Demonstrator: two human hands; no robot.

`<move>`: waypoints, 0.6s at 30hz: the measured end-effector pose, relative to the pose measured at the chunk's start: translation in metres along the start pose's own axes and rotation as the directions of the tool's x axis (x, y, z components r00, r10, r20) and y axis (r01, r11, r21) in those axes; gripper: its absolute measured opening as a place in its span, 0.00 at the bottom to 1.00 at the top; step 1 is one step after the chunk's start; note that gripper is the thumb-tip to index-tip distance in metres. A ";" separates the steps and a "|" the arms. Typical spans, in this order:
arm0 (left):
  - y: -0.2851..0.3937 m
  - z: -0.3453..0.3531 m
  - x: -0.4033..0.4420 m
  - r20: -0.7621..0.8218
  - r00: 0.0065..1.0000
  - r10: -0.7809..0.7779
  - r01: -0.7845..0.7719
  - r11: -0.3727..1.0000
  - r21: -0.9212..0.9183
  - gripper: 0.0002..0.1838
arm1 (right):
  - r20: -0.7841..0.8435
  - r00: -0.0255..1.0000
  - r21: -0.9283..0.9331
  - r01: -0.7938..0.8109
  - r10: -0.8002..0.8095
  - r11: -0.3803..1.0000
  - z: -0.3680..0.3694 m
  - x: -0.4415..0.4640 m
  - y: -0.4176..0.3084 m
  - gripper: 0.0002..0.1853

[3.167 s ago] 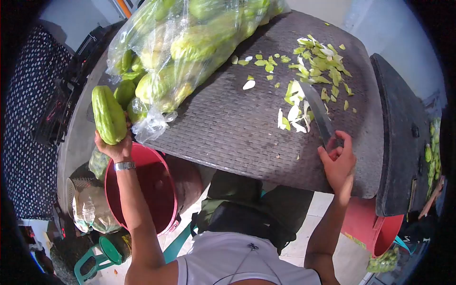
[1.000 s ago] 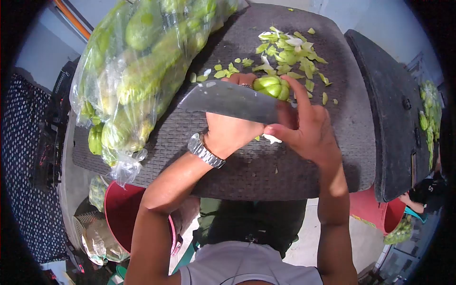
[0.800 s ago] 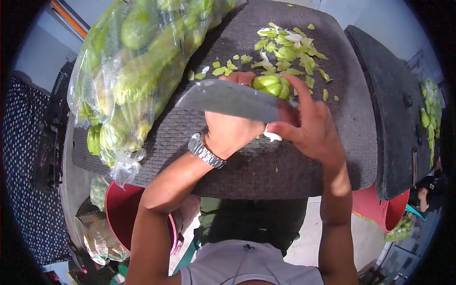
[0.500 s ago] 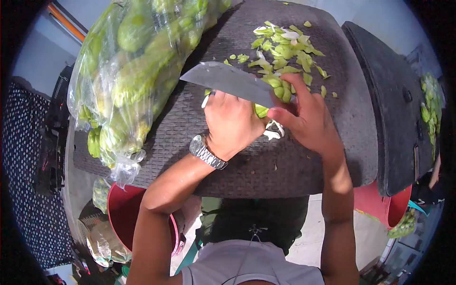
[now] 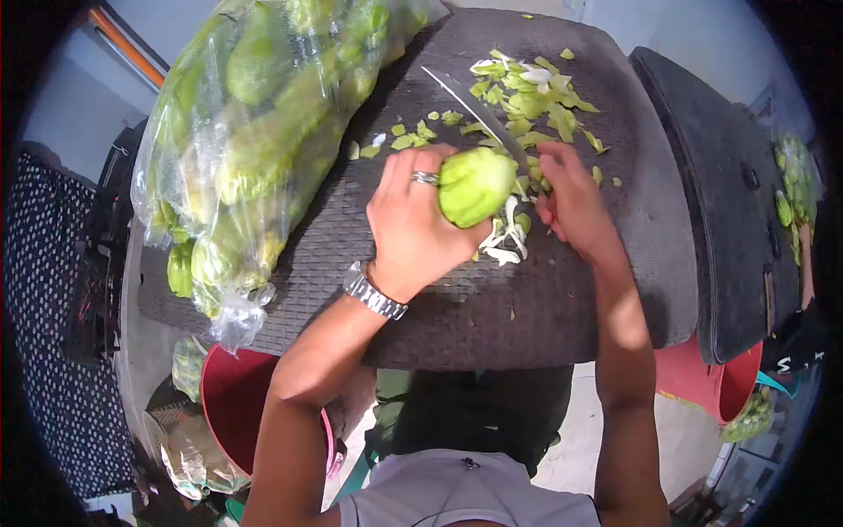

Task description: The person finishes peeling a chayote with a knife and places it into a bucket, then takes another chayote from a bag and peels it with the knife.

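My left hand (image 5: 408, 211) is wrapped round a pale green chayote (image 5: 477, 186), whose partly peeled end faces right. A ring and a metal-band watch (image 5: 376, 292) show on that hand and wrist. In my right hand (image 5: 578, 209) is a kitchen knife (image 5: 481, 112), its handle mostly hidden by the fingers. The blade points up and to the left, just above and behind the chayote. White and green trimmings (image 5: 502, 246) lie on the table between my hands. Beyond the knife spreads a pile of green peelings (image 5: 531, 101).
A large clear plastic bag (image 5: 263, 149) full of chayotes takes up the left of the dark woven-pattern table (image 5: 439, 338). A black panel (image 5: 724, 211) stands along the right side. Below are a red bin (image 5: 233, 413) at left and another red bin (image 5: 702, 382) at right.
The knife has swung from lying across my left hand to pointing up and away. My left hand has turned, bringing the chayote into view. More peel pieces lie near the bag.
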State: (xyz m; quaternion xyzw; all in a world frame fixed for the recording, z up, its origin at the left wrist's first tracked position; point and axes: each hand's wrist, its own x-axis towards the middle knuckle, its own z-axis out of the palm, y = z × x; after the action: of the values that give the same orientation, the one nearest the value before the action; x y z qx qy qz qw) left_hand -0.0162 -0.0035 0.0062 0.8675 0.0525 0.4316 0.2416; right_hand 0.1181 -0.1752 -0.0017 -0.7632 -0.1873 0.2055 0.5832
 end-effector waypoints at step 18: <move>-0.024 -0.008 0.016 0.574 0.728 -0.375 0.318 -0.556 -0.768 0.36 | 0.326 0.945 0.280 -0.063 -0.033 0.958 0.020 -0.035 -0.031 0.35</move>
State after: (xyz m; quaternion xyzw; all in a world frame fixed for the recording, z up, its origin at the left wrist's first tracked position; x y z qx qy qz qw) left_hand -0.0093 0.0255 0.0108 0.1880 0.0026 0.1718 0.9670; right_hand 0.0769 -0.1696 0.0272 -0.6272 -0.2439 0.3588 0.6468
